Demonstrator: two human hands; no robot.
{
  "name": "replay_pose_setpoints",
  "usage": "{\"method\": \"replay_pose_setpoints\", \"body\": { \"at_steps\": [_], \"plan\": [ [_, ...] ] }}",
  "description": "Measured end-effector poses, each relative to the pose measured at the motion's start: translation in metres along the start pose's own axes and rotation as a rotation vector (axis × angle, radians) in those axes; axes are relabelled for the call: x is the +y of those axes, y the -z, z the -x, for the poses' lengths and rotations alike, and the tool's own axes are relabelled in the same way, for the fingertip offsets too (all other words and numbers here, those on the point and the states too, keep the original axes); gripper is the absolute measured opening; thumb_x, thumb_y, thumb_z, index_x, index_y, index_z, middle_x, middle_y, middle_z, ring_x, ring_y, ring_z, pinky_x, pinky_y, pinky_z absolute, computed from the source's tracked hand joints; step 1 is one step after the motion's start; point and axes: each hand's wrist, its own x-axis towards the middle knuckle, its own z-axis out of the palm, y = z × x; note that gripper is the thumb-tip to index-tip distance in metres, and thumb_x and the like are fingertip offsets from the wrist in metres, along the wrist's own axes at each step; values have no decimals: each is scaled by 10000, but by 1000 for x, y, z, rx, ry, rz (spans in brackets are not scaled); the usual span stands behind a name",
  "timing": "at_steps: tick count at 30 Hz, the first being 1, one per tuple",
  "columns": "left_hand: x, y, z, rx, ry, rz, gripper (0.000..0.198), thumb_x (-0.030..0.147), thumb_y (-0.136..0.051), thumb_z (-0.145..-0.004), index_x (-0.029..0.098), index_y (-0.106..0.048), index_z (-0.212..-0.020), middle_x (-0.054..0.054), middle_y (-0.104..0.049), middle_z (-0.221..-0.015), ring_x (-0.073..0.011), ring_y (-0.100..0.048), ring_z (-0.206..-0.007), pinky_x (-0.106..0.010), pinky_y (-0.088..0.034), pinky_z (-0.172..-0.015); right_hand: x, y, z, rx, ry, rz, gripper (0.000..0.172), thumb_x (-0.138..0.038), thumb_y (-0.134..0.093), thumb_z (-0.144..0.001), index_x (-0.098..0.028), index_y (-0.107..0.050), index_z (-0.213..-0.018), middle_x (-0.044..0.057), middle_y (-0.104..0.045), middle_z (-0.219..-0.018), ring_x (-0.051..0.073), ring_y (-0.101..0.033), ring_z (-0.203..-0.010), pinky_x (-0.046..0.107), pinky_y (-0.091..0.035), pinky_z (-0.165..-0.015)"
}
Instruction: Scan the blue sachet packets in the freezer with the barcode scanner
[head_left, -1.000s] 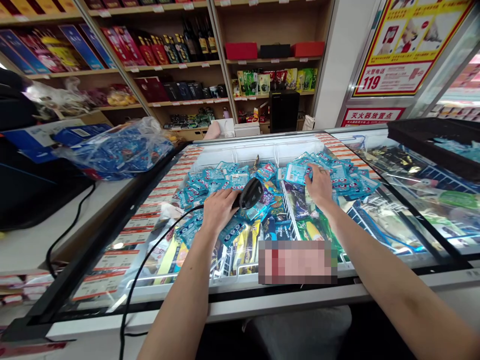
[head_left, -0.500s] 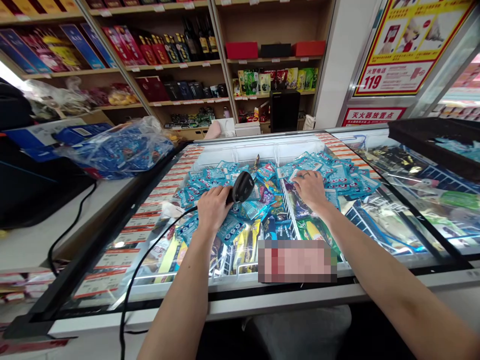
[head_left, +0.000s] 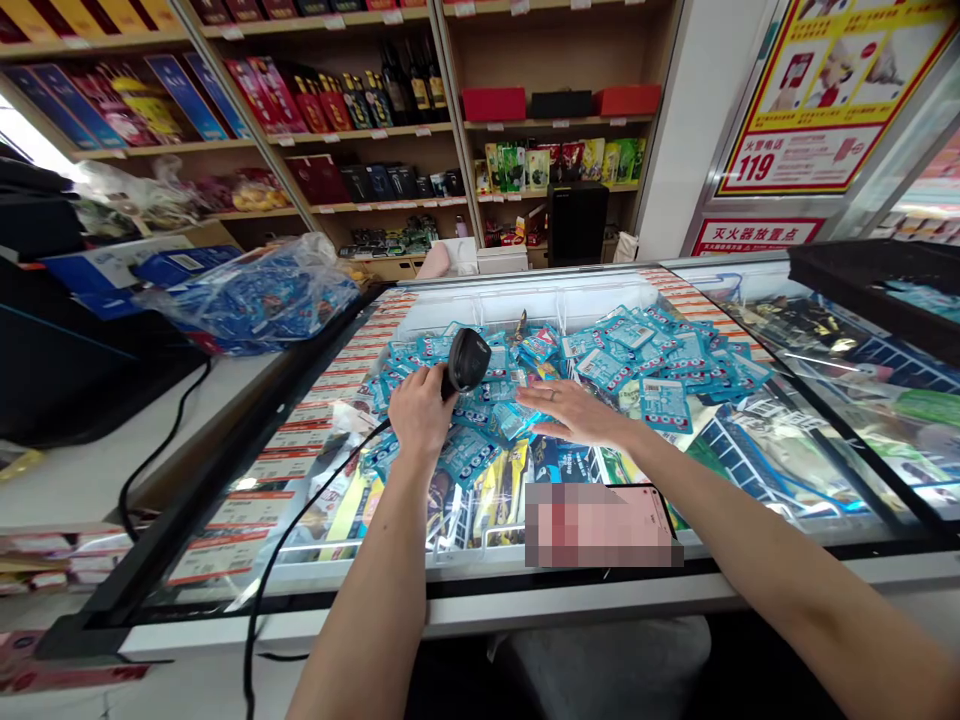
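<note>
My left hand (head_left: 418,412) is wrapped round the handle of a black barcode scanner (head_left: 470,360), its head tilted up over a pile of small blue packets (head_left: 469,455) on the freezer's glass top. My right hand (head_left: 574,410) is stretched out to the left with fingers extended, palm down. Its fingertips are at a light-blue packet (head_left: 511,420) in that pile; whether they press on it I cannot tell. To the right lies a second heap of blue packets (head_left: 679,348). One packet (head_left: 665,404) with its barcode facing up rests at that heap's near edge.
A phone (head_left: 645,505), partly blurred out, lies at the front of the glass freezer (head_left: 300,610). The scanner's black cord (head_left: 259,590) hangs down the left side. A clear bag of blue packets (head_left: 255,295) is on the left counter, a black tray (head_left: 862,275) at right.
My right hand has moved left from the right heap to the left pile, its fingers straightening. The scanner has shifted slightly left in my left hand. The view has shifted a little.
</note>
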Motion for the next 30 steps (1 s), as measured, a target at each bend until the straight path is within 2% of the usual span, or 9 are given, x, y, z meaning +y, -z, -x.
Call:
{"method": "replay_pose_setpoints", "body": {
  "at_steps": [2, 4, 9, 13, 18, 25, 30],
  "plan": [
    [-1, 0, 0, 2, 14, -1, 350, 329, -529, -811, 208, -545, -1140, -88, -631, -996, -272, -573, -956, -346, -395, -755, -1, 0, -1, -5, -3, 22, 430, -448, -429, -925, -297, -440, -1327, 5, -503, -1346, 220, -430, -1237, 443, -378, -991],
    [-2, 1, 0, 3, 19, 0, 349, 328, -528, -812, 207, -546, -1138, -88, -632, -998, -271, -573, -959, -347, -396, -761, 2, 2, 0, 25, -65, 59, 400, -456, -371, -942, -265, -509, -1265, 34, -565, -1259, 207, -498, -1153, 404, -408, -951],
    [0, 3, 1, -8, 11, 7, 339, 329, -521, -820, 212, -543, -1137, -90, -630, -996, -269, -569, -961, -349, -396, -765, 15, 6, 7, 128, -359, 217, 526, -526, -269, -939, -190, -510, -1263, 108, -606, -1074, 216, -564, -967, 342, -442, -829],
    [3, 3, 1, -26, -26, -20, 359, 325, -542, -805, 220, -535, -1148, -87, -624, -1012, -270, -564, -970, -354, -398, -773, 20, 2, 11, 142, -448, 305, 641, -646, -304, -872, -179, -516, -1256, 125, -594, -1065, 250, -535, -1005, 362, -407, -875],
    [5, 3, 1, -50, -86, -28, 352, 322, -542, -807, 216, -525, -1143, -84, -622, -999, -272, -558, -983, -366, -396, -804, 25, 1, 13, 162, -532, 353, 827, -762, -318, -778, -96, -538, -1217, 173, -581, -1106, 293, -475, -1089, 395, -372, -920],
    [6, 3, 1, -44, -143, 10, 357, 325, -537, -813, 216, -525, -1153, -89, -616, -984, -277, -550, -996, -373, -392, -807, 29, 3, 15, 177, -545, 276, 591, -663, -342, -851, -171, -652, -954, 121, -603, -1068, 267, -497, -1039, 397, -375, -883],
    [8, 4, 1, -62, -172, 18, 376, 334, -535, -815, 213, -526, -1171, -95, -615, -991, -268, -555, -991, -362, -394, -803, 22, 7, 14, 201, -564, 307, 610, -663, -322, -859, -161, -662, -921, 142, -606, -1047, 292, -491, -1048, 442, -373, -880]
  ]
}}
